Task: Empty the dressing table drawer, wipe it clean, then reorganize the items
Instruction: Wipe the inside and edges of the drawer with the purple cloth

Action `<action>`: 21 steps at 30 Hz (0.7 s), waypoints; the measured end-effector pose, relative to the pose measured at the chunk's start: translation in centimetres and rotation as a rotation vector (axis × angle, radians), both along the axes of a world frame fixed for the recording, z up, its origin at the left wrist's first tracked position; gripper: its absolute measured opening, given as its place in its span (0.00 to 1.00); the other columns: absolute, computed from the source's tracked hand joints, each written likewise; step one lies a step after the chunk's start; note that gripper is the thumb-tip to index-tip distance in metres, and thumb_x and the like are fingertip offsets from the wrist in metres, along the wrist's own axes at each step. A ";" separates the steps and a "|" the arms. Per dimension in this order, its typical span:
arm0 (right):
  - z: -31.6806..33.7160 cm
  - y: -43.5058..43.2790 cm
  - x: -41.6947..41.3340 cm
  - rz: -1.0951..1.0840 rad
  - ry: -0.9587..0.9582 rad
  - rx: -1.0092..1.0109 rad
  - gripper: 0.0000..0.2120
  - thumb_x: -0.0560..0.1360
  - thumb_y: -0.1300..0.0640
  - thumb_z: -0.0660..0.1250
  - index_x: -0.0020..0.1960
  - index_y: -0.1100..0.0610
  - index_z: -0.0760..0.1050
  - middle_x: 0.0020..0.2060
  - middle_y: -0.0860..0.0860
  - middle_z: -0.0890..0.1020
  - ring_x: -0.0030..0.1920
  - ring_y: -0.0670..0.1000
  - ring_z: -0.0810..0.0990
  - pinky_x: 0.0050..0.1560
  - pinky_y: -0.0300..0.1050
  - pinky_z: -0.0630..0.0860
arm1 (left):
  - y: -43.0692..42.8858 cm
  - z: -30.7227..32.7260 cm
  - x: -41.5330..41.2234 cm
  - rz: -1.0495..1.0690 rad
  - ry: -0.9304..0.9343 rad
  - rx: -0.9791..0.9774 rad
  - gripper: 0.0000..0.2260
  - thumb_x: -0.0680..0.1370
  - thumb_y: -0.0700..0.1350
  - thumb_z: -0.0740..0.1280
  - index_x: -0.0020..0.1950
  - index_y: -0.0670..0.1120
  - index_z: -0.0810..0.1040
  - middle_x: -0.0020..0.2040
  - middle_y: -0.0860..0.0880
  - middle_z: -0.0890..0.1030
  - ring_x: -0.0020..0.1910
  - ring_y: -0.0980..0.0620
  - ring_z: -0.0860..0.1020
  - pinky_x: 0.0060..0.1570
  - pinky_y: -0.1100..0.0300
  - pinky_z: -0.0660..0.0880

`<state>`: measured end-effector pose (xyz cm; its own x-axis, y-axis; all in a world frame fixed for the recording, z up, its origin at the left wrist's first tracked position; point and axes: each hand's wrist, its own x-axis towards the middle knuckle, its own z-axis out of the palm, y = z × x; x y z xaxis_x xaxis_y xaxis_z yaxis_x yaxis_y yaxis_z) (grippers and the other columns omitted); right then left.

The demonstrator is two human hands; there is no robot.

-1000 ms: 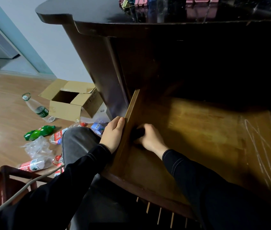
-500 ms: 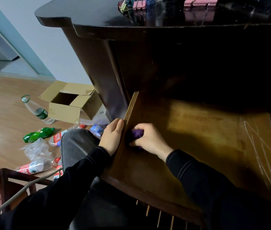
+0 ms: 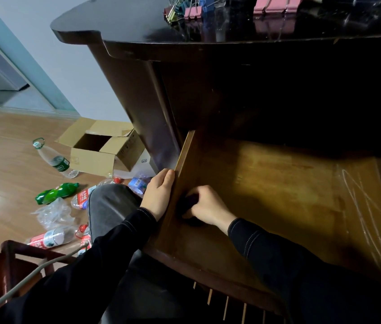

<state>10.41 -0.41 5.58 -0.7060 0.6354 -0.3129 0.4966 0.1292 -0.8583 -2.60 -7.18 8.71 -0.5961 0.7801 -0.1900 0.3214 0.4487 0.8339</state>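
The wooden drawer [image 3: 301,183] is pulled out of the dark dressing table [image 3: 138,26], and its bottom is bare. My right hand [image 3: 208,206] is inside it at the near left corner, fingers curled round a dark purple cloth [image 3: 190,201] pressed against the left wall. My left hand [image 3: 159,192] rests flat on the outside of that left wall [image 3: 180,174]. Pink and coloured binder clips [image 3: 192,10] and other dark items lie on the tabletop at the back.
A cardboard box [image 3: 100,148] stands open on the floor to the left. Plastic bottles [image 3: 54,157] and a green bottle [image 3: 56,192] are scattered around it. A chair frame [image 3: 9,253] is at the lower left. White scratches mark the drawer's right side.
My right hand with the cloth shifted slightly along the drawer's left wall, forward and then back. The left hand stayed on the wall's outside.
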 end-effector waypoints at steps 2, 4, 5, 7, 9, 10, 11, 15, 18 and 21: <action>0.6 0.3 -0.1 0.001 0.035 0.051 0.16 0.67 0.60 0.79 0.53 0.52 0.83 0.48 0.49 0.85 0.50 0.53 0.84 0.52 0.54 0.82 | 0.0 -0.1 -0.1 0.010 -0.009 0.007 0.17 0.86 0.51 0.55 0.64 0.43 0.76 0.60 0.42 0.80 0.61 0.44 0.76 0.69 0.48 0.69; 1.1 0.6 0.0 -0.052 0.139 0.050 0.14 0.64 0.60 0.80 0.46 0.48 0.83 0.39 0.45 0.85 0.39 0.47 0.84 0.42 0.47 0.84 | 0.0 -0.2 0.0 0.021 -0.017 -0.012 0.17 0.86 0.52 0.54 0.68 0.45 0.75 0.64 0.46 0.78 0.65 0.47 0.74 0.70 0.53 0.67; 1.3 0.5 0.1 -0.075 0.177 0.037 0.14 0.64 0.60 0.80 0.44 0.47 0.82 0.37 0.44 0.84 0.37 0.46 0.84 0.37 0.44 0.84 | 0.1 -0.2 0.0 0.032 -0.031 -0.017 0.17 0.86 0.52 0.54 0.69 0.47 0.74 0.65 0.48 0.77 0.65 0.49 0.74 0.70 0.54 0.66; 0.8 0.1 -0.1 -0.088 0.162 0.004 0.14 0.65 0.61 0.80 0.47 0.49 0.82 0.41 0.46 0.84 0.40 0.46 0.84 0.40 0.45 0.84 | -0.1 -0.4 -0.2 0.044 -0.034 -0.008 0.13 0.86 0.52 0.54 0.60 0.54 0.77 0.56 0.54 0.80 0.58 0.57 0.76 0.63 0.58 0.67; 0.3 -0.3 -0.6 -0.044 0.063 -0.012 0.15 0.68 0.62 0.78 0.54 0.53 0.82 0.49 0.50 0.85 0.50 0.52 0.83 0.52 0.53 0.83 | -0.3 -0.3 -0.5 0.059 -0.029 -0.005 0.11 0.86 0.52 0.53 0.53 0.57 0.76 0.49 0.60 0.78 0.50 0.63 0.75 0.56 0.62 0.66; 0.2 -0.5 -0.7 -0.020 0.012 0.003 0.16 0.70 0.63 0.77 0.56 0.54 0.82 0.51 0.51 0.84 0.53 0.54 0.82 0.55 0.54 0.82 | -0.4 -0.4 -0.7 0.059 -0.025 -0.004 0.12 0.86 0.52 0.53 0.53 0.56 0.76 0.49 0.59 0.78 0.49 0.63 0.75 0.54 0.63 0.67; 0.3 -0.4 -0.8 -0.013 -0.007 0.032 0.16 0.70 0.62 0.76 0.56 0.53 0.82 0.51 0.51 0.84 0.53 0.55 0.82 0.55 0.54 0.82 | -0.5 -0.4 -0.7 0.056 -0.020 -0.004 0.12 0.86 0.52 0.53 0.54 0.54 0.76 0.49 0.58 0.79 0.50 0.62 0.75 0.53 0.64 0.67; 2.1 0.5 -0.6 -0.141 0.263 -0.004 0.14 0.66 0.61 0.80 0.47 0.49 0.82 0.39 0.45 0.84 0.39 0.46 0.84 0.37 0.41 0.83 | -0.4 -0.4 -0.8 0.044 -0.025 -0.006 0.18 0.86 0.52 0.53 0.68 0.46 0.75 0.61 0.51 0.77 0.61 0.53 0.73 0.65 0.60 0.65; 2.5 -0.1 -0.8 -0.218 0.347 0.030 0.15 0.66 0.61 0.80 0.50 0.51 0.81 0.45 0.46 0.84 0.44 0.47 0.83 0.42 0.46 0.84 | -0.3 -0.5 -0.8 0.039 -0.024 -0.011 0.16 0.86 0.52 0.53 0.66 0.48 0.75 0.60 0.51 0.76 0.60 0.54 0.73 0.64 0.60 0.65; 1.5 -1.1 -0.7 -0.140 0.234 0.112 0.17 0.67 0.60 0.79 0.54 0.53 0.80 0.52 0.49 0.81 0.51 0.51 0.81 0.51 0.54 0.82 | -0.4 -0.5 -0.8 0.047 0.000 -0.006 0.12 0.86 0.51 0.54 0.60 0.50 0.75 0.56 0.52 0.77 0.53 0.56 0.74 0.59 0.62 0.64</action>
